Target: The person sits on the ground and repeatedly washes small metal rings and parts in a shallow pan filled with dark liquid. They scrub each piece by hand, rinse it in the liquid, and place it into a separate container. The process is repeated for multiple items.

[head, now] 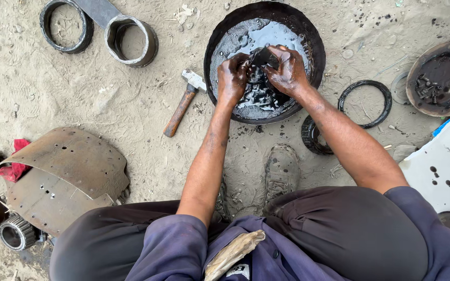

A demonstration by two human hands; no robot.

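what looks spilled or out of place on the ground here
Dark drips spot the sand just below the black pan, where both oily hands, left hand and right hand, hold a small dark part. A hammer lies loose in the sand.

A hammer [183,102], metal rings [130,40] and rusty plates [69,171] lie on sand.

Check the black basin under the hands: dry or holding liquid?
Holding liquid: the basin has a glossy dark pool reflecting light, and both hands, left hand and right hand, look wet.
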